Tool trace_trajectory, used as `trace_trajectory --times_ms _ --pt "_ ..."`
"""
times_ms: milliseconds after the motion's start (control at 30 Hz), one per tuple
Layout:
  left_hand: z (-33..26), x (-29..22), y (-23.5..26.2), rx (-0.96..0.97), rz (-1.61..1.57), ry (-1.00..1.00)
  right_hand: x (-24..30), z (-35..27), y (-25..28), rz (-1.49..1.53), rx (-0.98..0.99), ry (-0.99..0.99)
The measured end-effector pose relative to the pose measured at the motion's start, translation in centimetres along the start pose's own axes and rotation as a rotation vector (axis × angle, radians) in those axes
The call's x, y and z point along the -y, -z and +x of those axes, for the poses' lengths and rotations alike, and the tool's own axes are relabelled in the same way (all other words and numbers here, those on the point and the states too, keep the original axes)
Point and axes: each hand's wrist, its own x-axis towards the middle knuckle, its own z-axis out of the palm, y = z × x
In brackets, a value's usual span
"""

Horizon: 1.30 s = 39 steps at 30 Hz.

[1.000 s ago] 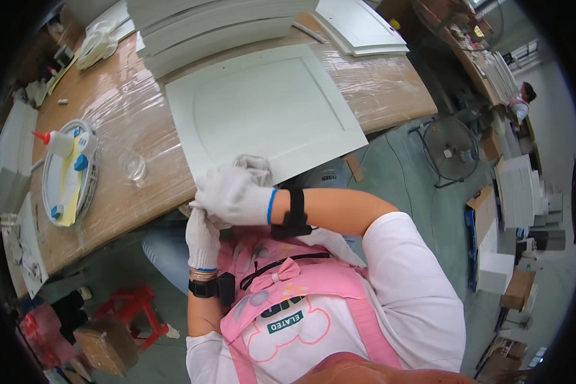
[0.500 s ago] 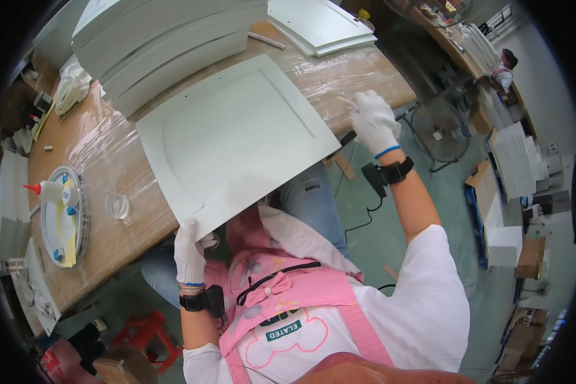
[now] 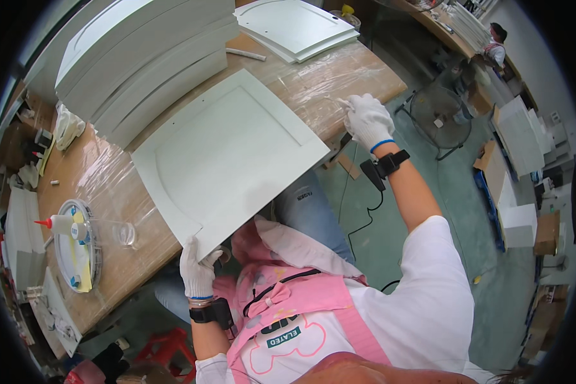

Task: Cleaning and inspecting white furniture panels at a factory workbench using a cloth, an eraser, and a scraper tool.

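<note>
White panel [image 3: 227, 153] flat on wrapped table [image 3: 109, 185], centre. Left hand [image 3: 198, 272], six o'clock, fingers clamped on panel's near corner. Right hand [image 3: 367, 120], two o'clock, fingers curled, apparently touching table edge.

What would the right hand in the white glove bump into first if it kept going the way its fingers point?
Probably the plastic-wrapped wooden table: the right hand points up and left at its near edge by the corner. Further along lies the stack of white panels. Depth is hard to judge, so the fingertips may already touch the table.
</note>
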Motion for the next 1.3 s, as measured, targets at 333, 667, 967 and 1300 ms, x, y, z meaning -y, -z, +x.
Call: trace_trajectory --times_ms 333,667,967,1300 --pt "-0.8 0.0 -1.0 -0.076 -0.035 0.004 8.1 -6.4 -1.9 -0.078 -0.031 0.486" --pt "-0.4 0.6 -0.6 -0.075 -0.053 -0.051 8.7 -7.3 -2.7 -0.058 0.035 0.502" --pt "-1.9 -1.8 -0.3 -0.094 0.313 0.000 -0.6 -2.2 -3.2 0.599 0.028 0.078" --pt "2.1 -14.9 5.3 -0.610 0.873 -1.094 -2.0 -7.3 -7.4 1.789 0.919 -0.030"
